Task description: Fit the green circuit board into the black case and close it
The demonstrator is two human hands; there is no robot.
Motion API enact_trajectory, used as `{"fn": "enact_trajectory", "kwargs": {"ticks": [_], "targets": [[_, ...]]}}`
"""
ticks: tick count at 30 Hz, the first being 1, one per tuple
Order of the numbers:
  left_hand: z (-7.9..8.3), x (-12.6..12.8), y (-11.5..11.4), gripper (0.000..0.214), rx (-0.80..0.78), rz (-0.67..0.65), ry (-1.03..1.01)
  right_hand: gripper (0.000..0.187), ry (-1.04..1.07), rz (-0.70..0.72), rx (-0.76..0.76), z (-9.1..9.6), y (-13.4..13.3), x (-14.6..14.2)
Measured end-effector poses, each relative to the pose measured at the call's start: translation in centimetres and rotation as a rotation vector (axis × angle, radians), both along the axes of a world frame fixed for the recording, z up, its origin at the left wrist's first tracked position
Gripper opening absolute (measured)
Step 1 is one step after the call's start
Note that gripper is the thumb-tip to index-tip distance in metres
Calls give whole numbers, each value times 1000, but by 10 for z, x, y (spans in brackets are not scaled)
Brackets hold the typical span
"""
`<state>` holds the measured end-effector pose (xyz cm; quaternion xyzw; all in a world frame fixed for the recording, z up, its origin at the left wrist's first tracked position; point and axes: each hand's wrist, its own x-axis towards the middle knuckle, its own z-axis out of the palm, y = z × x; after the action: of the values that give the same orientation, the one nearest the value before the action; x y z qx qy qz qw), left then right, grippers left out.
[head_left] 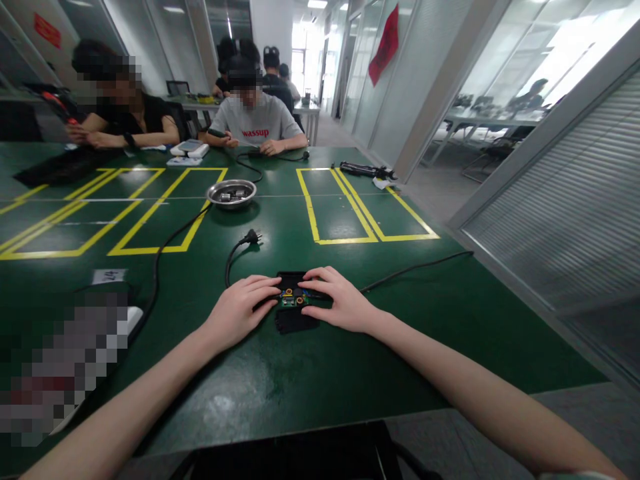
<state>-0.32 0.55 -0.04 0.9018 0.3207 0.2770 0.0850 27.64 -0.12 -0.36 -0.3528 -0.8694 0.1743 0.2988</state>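
A small green circuit board (289,301) with copper-coloured coils lies between two black plastic case pieces on the table. The upper piece (290,275) is behind the board, and the lower piece (296,321) is in front of it. My left hand (243,308) is closed at the board's left end, its fingertips pressed together there. From the right, my right hand (344,301) grips the other end, thumb near the lower case piece and fingers by the upper one. A black cable with a plug (253,237) curves out beside my left hand. Another black cable (417,268) runs off to the right.
A metal bowl (231,194) with metal parts stands beyond my hands on the green table (240,393). At left lies a blurred-out white-edged object (75,367) with a cord. Across the table sit two people (257,123), one holding a cable. A black folded tool (365,171) lies far right.
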Motion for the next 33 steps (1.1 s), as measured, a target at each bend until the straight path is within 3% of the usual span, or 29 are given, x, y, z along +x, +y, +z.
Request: {"fn": "enact_trajectory", "kwargs": {"ticks": [4, 13, 33], "targets": [[-1, 0, 1, 20, -14, 30, -3, 35, 22, 24, -18, -2, 2, 3], [-1, -1, 1, 22, -9, 23, -1, 51, -12, 40, -5, -1, 3, 10], [2, 1, 3, 15, -24, 98, 40, 42, 13, -26, 28, -2, 0, 4]]}}
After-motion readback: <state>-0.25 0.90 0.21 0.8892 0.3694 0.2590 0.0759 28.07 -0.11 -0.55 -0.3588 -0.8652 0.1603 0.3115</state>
